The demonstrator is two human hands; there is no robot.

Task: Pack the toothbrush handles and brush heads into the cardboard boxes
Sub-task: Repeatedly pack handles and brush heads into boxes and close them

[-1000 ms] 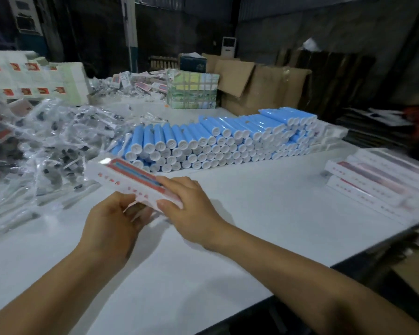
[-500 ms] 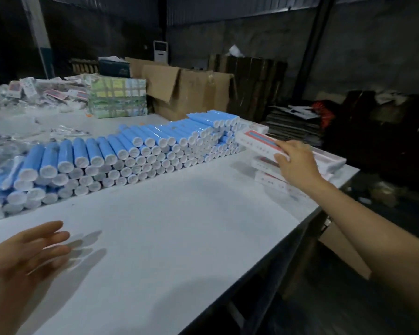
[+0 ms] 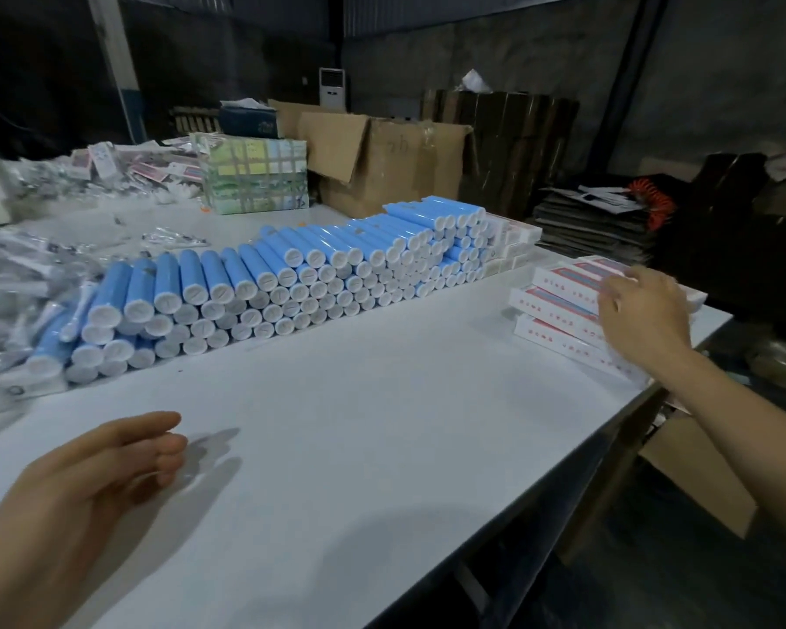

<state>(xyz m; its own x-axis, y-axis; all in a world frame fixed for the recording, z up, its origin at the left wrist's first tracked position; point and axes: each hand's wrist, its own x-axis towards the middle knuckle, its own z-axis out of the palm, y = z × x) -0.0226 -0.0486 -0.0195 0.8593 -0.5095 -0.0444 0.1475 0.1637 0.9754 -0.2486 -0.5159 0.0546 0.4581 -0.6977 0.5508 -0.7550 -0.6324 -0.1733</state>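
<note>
Blue toothbrush handles (image 3: 291, 270) with white end caps lie stacked in a long row across the white table (image 3: 336, 424). Clear bags of brush heads (image 3: 14, 265) are heaped at the far left. A pile of flat white cardboard boxes (image 3: 559, 297) with red and blue print sits at the table's right edge. My right hand (image 3: 640, 315) rests on top of that pile with relaxed, spread fingers. My left hand (image 3: 87, 488) hovers low over the table at the bottom left, fingers straight and holding nothing.
Big brown cartons (image 3: 382, 161) and a colourful wrapped bundle (image 3: 255, 174) stand behind the handles. Flattened cardboard (image 3: 595, 220) is stacked beyond the table. The table's edge runs diagonally at the right, with an open carton (image 3: 699, 474) on the floor below.
Both hands held one box a second ago. My right hand carried it to the pile at the right and now lies on it; my left hand let go and stayed low.
</note>
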